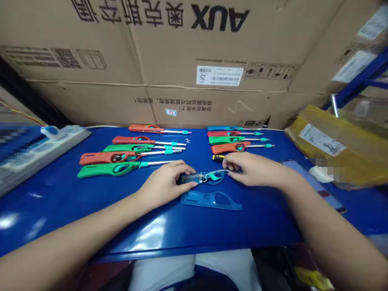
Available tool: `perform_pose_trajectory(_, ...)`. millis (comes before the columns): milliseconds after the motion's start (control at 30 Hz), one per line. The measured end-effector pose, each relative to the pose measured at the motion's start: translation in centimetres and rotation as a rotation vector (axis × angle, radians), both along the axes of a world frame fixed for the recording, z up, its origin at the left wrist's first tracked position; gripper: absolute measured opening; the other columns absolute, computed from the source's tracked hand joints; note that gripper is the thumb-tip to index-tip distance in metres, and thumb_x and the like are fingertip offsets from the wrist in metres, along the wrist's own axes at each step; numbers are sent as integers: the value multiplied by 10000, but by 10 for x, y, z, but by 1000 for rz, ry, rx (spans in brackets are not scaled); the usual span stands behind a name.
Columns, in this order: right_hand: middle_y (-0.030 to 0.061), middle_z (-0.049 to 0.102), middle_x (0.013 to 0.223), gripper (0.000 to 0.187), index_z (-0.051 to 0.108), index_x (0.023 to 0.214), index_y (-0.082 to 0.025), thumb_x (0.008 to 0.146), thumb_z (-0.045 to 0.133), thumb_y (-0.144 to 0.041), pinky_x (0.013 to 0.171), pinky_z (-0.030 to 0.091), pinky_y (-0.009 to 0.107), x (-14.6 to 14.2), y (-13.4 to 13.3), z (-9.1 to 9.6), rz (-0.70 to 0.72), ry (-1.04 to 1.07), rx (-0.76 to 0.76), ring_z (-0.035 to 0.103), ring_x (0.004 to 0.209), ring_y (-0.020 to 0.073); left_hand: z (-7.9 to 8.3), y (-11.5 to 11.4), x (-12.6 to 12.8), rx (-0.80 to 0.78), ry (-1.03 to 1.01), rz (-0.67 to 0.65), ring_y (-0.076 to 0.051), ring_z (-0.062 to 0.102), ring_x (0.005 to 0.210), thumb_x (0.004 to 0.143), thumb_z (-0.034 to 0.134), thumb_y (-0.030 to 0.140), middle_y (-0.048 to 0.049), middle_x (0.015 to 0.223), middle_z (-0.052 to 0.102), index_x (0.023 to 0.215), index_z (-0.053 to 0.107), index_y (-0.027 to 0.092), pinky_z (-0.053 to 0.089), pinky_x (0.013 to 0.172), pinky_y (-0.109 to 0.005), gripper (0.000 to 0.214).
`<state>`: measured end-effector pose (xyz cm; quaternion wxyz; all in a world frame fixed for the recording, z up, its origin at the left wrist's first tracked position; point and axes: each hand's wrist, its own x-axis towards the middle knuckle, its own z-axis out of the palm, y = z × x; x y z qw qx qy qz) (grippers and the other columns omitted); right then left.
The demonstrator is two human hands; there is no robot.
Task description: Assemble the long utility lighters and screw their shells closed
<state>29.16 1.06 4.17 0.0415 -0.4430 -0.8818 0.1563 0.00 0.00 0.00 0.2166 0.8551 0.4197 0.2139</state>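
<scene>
An opened blue stick lighter [209, 177] lies on the blue table, its inner parts, a pale wire and a teal trigger showing. My left hand [165, 182] grips its rear end between thumb and fingers. At the front end, the fingers of my right hand [250, 167] are pinched together near the wire; what they hold is mostly hidden. Just below the lighter rests the loose blue half shell [212, 201], apart from both hands. A black and yellow screwdriver handle [218, 157] shows beyond the right fingertips, partly covered.
Several assembled lighters [124, 157] lie at left, more [233, 139] at back right. A large cardboard box [169, 56] walls off the back. A power strip [45, 149] is at far left. A yellow-taped carton [336, 145] and a phone-like flat device [327, 198] sit at right.
</scene>
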Motion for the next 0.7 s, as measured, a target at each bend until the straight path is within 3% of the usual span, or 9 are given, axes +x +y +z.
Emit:
perform_pose_trajectory(167,24,639,923,90,573,948,-211,884,551,-153,698,408,277,-3,-2,5,88,105,60,560,788,160,3,1,-2,-8,25,49,-139,580,751,892,708,386,2,1020,685,1107,739,261,439,681,-263,250)
perform_pose_trajectory(367,11,618,903,149,550,933,-225,832,547,-116,670,412,285,-5,-6,5,72,57,30,547,768,165,4,7,-7,6,8,100,-122,514,664,887,707,363,5,973,652,1040,734,254,423,626,-268,190)
perform_pose_trajectory(500,63,624,1023,244,597,1004,-204,800,560,-76,798,452,334,-10,-4,-1,139,42,74,575,919,214,0,9,-8,5,-46,77,-115,530,688,900,699,364,-11,1088,632,1002,725,235,454,658,-277,167)
perform_pose_trajectory(600,86,628,1093,201,609,1072,-196,887,562,-134,900,445,372,-19,-4,-6,145,111,154,577,1020,237,1,8,-7,49,-72,62,-120,537,702,927,675,339,-15,1054,639,1011,713,216,455,662,-273,153)
perform_pose_trajectory(700,73,653,1057,129,614,1054,-193,992,549,-285,885,435,369,-29,-5,-11,119,178,235,584,987,225,3,6,-5,91,-82,50,-130,539,684,950,660,332,1,890,652,1019,700,202,443,642,-265,153)
